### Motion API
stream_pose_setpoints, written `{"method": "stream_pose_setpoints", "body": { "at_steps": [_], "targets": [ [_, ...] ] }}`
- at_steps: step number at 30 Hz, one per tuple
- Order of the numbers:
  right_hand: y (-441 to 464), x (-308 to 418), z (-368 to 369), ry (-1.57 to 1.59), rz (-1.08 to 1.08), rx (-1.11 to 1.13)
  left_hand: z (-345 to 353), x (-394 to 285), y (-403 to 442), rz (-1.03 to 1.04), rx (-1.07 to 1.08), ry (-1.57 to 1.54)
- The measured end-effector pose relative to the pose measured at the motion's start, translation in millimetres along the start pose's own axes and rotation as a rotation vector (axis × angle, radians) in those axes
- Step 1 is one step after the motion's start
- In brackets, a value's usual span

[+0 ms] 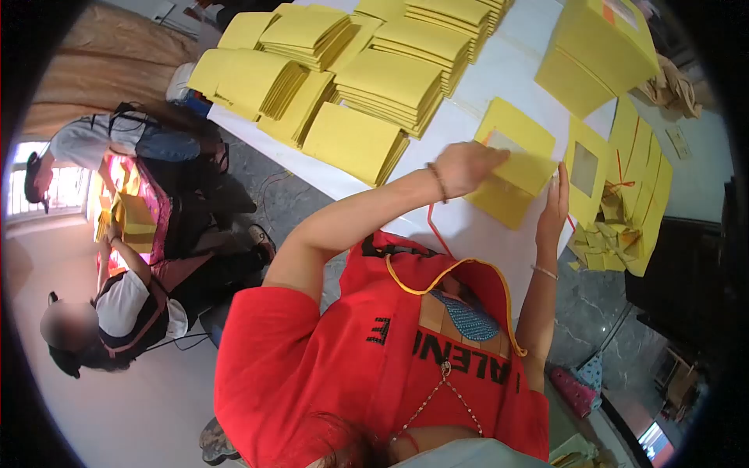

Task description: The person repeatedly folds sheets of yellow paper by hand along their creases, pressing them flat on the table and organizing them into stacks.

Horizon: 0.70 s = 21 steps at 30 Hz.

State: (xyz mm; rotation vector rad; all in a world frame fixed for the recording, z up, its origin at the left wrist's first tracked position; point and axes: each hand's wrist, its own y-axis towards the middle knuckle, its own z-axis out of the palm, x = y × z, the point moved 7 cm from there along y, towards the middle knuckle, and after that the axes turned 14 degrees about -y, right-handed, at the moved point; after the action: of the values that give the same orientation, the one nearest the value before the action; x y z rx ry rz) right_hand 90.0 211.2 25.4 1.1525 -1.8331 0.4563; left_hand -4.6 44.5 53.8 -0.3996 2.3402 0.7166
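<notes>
A yellow paper bag (515, 125) with a folded flap and a pale window patch lies on the white table in front of me. My left hand (472, 168) is curled over it, with fingertips near the window. What the fingers hold, if anything, I cannot make out. Along the bag's right edge, my right hand (555, 199) stands on its side with fingers stretched out. Just beyond that hand lies another yellow bag (587, 160) with a rectangular window. A thin red string (437, 226) hangs below my left wrist.
Stacks of yellow bags (390, 78) cover the far left of the white table (292, 168). A tall yellow pile (597, 58) stands at the far right, with tied yellow sheets (644, 183) beside it. Two people work at a pink-covered table (161, 210) on the left.
</notes>
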Motion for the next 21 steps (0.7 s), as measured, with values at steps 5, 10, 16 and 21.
{"method": "stream_pose_setpoints", "body": {
  "at_steps": [5,10,16,21],
  "targets": [
    [-27.9,-21.3,-0.3,0.078,0.093,-0.049,-145.6,-32.0,-84.0,0.193,-0.355,0.098],
    [-36.8,-13.2,11.9,-0.128,0.023,-0.013,-158.9,29.5,-162.9,-0.029,-0.295,0.424],
    [-38.4,-15.9,26.6,-0.213,-0.144,0.002,-138.2,63.6,-167.6,-0.145,-0.028,0.594],
    [-44.2,-21.8,27.5,-0.288,-0.096,0.019,-140.7,76.0,-169.6,-0.211,0.129,0.571]
  ]
}}
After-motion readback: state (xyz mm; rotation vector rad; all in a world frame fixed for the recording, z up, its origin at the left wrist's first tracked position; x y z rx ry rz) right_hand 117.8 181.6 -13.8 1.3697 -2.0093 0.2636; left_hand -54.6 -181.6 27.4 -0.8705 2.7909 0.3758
